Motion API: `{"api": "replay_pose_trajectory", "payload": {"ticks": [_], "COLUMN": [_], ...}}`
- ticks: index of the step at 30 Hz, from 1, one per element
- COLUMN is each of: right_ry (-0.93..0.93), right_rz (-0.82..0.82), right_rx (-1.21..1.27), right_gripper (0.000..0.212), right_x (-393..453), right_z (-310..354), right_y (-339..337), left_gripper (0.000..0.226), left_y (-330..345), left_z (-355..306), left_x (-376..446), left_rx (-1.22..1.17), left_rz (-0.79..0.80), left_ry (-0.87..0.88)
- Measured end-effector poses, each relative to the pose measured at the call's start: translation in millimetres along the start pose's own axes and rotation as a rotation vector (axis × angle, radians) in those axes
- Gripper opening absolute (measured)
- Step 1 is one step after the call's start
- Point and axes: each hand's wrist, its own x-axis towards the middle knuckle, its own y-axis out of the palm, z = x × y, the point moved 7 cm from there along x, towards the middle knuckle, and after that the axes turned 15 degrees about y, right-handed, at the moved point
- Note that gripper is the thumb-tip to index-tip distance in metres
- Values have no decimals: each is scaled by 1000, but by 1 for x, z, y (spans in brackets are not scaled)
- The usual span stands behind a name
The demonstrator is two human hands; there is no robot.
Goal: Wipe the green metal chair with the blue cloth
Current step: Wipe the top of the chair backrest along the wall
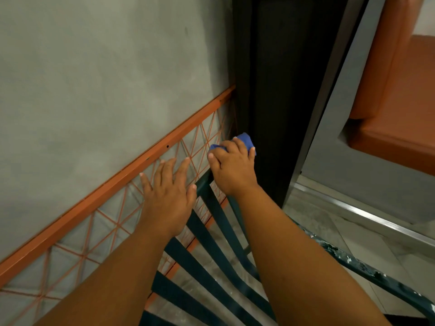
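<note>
Right forearm: bare, reaching up from the lower right across the chair slats.
Left forearm: bare, reaching up from the lower left beside the right one.
Green metal chair (213,260): dark green flat slats fanning out low in the middle, seen from above; pale floor showing between them.
Chair frame tube (367,271): on the right, curving down to the corner, paint chipped and speckled white.
Left hand (168,196): open, fingers spread and extended, palm down, over the top end of the slats and in front of the orange lattice; contact with either cannot be told.
Right hand (233,168): closed around the blue cloth, knuckles up, at the upper end of the chair slats.
Blue cloth (246,140): bunched under the right hand's fingers, poking out beyond the fingertips, held at the top of the green chair, just in front of the dark pillar.
Orange lattice (113,222): thin orange wires in crossed triangles below an orange rail, running diagonally along the wall behind the chair.
Grey wall (106,67): plain, mottled, filling the upper left.
Dark pillar (282,90): vertical, black, right of the wall.
Orange seat (400,102): padded, far upper right, past a grey metal frame.
</note>
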Motion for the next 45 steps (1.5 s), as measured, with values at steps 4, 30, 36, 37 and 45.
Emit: {"api": "replay_pose_trajectory", "payload": {"ticks": [4,30,36,37,45], "right_ry": [-178,104,704,798,503], "right_rz": [79,-215,-130,-91,-210], "right_rx": [-116,722,732,725,680], "right_gripper": [37,57,55,53,51], "right_x": [6,-80,-108,-107,-91], "right_z": [20,-30,-88,-92,-60], "right_y": [3,60,100,100,72], "left_gripper": [60,61,59,59,59], "left_y": [-1,-1,1,1,2], "left_z": [0,-4,-3,-3,-3], "left_x": [-1,2,2,3,2], "left_rx": [-11,-4,-51,-48,-27], "left_rz": [-16,-10,3,7,13], "left_ry": [0,5,10,15,40]}}
